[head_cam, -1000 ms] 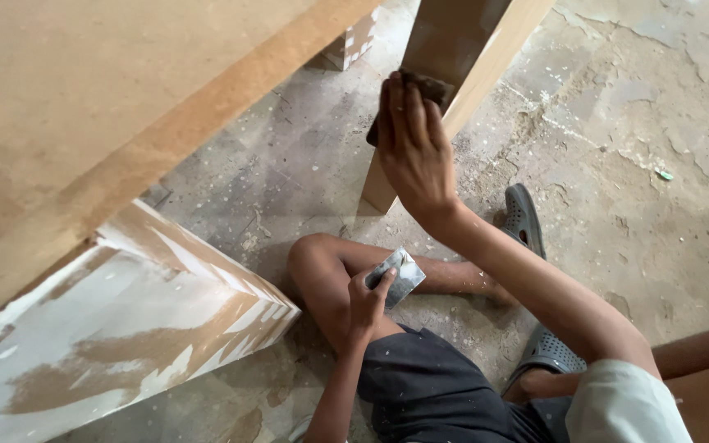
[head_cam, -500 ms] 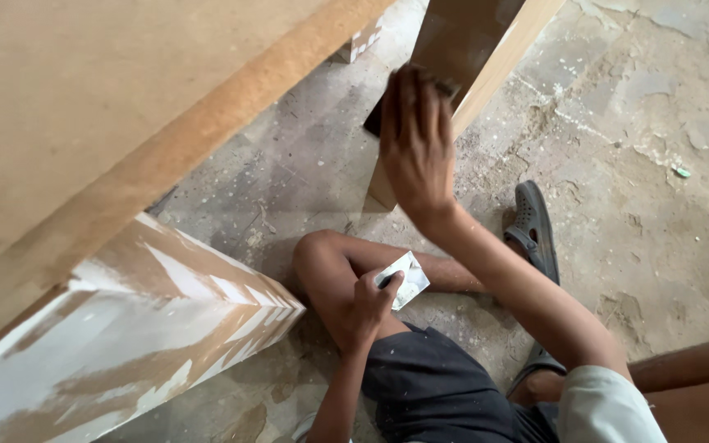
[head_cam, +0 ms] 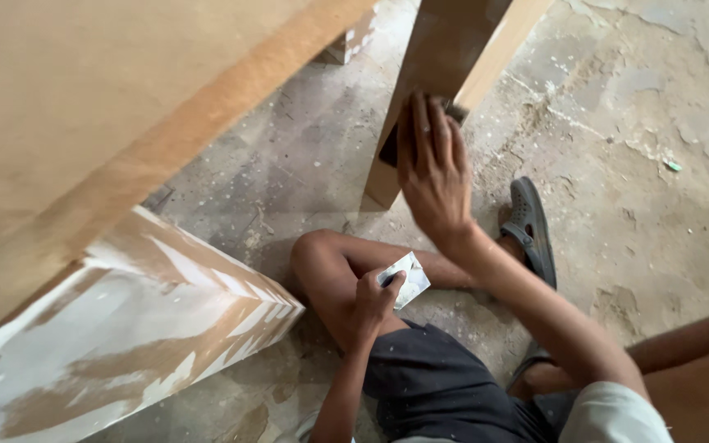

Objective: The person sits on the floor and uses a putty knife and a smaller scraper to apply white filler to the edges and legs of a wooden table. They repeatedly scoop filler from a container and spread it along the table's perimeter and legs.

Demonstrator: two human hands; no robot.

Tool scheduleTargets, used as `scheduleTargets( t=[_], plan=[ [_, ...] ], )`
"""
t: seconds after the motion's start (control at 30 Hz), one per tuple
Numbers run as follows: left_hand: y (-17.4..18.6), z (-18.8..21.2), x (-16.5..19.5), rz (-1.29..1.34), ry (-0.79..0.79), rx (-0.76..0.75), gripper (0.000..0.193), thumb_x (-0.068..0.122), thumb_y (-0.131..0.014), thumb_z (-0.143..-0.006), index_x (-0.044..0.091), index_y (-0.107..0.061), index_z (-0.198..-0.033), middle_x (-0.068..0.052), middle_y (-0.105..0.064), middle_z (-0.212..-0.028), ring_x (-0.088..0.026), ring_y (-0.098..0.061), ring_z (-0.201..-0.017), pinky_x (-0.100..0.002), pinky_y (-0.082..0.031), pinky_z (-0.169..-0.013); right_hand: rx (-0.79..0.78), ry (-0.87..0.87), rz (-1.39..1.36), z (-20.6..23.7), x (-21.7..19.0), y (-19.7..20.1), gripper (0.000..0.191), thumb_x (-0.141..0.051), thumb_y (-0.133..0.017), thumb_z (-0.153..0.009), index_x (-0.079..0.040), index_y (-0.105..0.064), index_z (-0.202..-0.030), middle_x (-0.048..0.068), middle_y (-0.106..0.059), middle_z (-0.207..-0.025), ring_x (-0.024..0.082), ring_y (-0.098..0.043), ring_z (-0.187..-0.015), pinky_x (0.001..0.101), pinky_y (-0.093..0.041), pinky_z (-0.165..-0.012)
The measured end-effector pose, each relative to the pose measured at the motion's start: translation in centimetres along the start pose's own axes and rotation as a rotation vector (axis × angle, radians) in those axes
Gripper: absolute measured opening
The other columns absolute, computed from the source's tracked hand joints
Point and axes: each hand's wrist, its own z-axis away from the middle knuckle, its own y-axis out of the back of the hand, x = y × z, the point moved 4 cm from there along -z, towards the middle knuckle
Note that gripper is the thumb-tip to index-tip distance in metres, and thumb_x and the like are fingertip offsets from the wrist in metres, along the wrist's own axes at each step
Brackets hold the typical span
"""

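My right hand (head_cam: 435, 168) presses a dark sanding pad (head_cam: 390, 149) flat against the side of a wooden table leg (head_cam: 445, 57); only the pad's edges show past my fingers. My left hand (head_cam: 377, 297) rests near my bent knee (head_cam: 315, 254) and holds a small whitish folded piece (head_cam: 409, 279), probably sandpaper. I am crouched on the concrete floor under a large wooden tabletop (head_cam: 108, 107).
A second table leg (head_cam: 125, 328), streaked with white filler, slants across the lower left. A grey sandal (head_cam: 532, 226) is on my foot by the leg's base. The dusty concrete floor (head_cam: 633, 164) spreads to the right, with sawdust and a small green scrap (head_cam: 673, 166).
My right hand with the pad has slid down the leg a little. The left hand has stayed by the knee with its piece.
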Motion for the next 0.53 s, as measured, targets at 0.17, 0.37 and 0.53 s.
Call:
scheduleTargets(
  t=[0.17,0.37,0.53],
  plan=[
    [-0.7,0.0,-1.0,-0.008,-0.006,-0.038,0.038,0.034,-0.071,-0.087,-0.004,-0.072,-0.092,-0.022,-0.072,-0.077,-0.03,-0.073,-0.072,-0.042,-0.053,-0.067,0.004,0.024,0.125,-0.2,2.0,0.2,0.057,-0.009,-0.068,-0.1,0.006,-0.051,-0.153,0.018,-0.045,-0.161,0.028,-0.047,-0.145,0.0371,-0.044,-0.12],
    [-0.4,0.3,-1.9,0.044,-0.013,-0.032,0.038,0.034,-0.071,-0.086,-0.004,-0.072,-0.092,-0.022,-0.073,-0.079,-0.03,-0.074,-0.072,-0.041,-0.054,-0.066,-0.122,-0.046,0.103,1.9,0.7,1.7,0.056,-0.01,-0.065,-0.101,0.008,-0.052,-0.152,0.019,-0.048,-0.155,0.031,-0.049,-0.14,0.0401,-0.045,-0.116],
    [-0.9,-0.1,-1.5,-0.049,0.013,-0.033,0.039,0.034,-0.072,-0.088,-0.004,-0.074,-0.095,-0.023,-0.074,-0.081,-0.031,-0.074,-0.074,-0.041,-0.054,-0.069,-0.049,-0.035,0.071,0.2,1.1,4.4,0.066,-0.011,-0.073,-0.096,0.004,-0.048,-0.155,0.019,-0.046,-0.158,0.032,-0.047,-0.144,0.0431,-0.041,-0.121]
  ],
)
